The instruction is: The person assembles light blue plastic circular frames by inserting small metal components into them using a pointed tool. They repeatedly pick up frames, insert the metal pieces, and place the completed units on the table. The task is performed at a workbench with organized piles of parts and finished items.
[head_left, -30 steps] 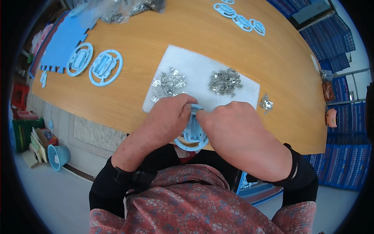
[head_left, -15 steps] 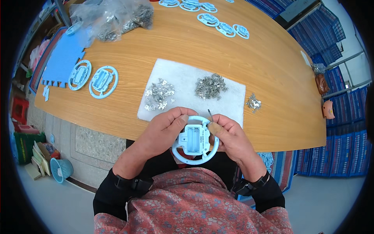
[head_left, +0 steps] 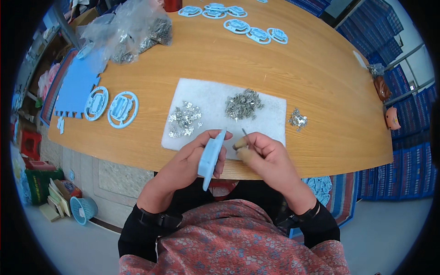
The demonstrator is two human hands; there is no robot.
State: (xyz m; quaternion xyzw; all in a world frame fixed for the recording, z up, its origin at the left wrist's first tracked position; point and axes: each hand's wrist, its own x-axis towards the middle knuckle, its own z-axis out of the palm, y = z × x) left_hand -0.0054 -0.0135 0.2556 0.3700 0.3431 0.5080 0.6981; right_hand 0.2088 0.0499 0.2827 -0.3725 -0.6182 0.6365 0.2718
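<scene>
My left hand (head_left: 190, 158) grips a light-blue plastic toy steering wheel (head_left: 210, 158), turned nearly edge-on above the table's front edge. Its battery-box face is hidden at this angle. To its right, my right hand (head_left: 268, 158) is closed around a thin dark rod-like tool (head_left: 245, 133); most of it is hidden in the fingers. Tan covers sit on the right thumb and a fingertip. Just beyond both hands lies a white foam sheet (head_left: 211, 87), bearing a pile of flat shiny metal pieces (head_left: 185, 118) at left and a denser pile of small metal parts (head_left: 244, 104) at right.
Two more steering wheels (head_left: 122, 110) lie at left by a blue foam mat (head_left: 75, 94). Several others (head_left: 237, 26) are at the far side. Plastic bags of metal parts (head_left: 133, 39) stand at the back left. A small metal heap (head_left: 298, 119) sits right of the sheet.
The steering wheel has turned from facing up to nearly edge-on, held in my left hand alone. My right hand has let go of its rim and moved slightly away, keeping the thin tool.
</scene>
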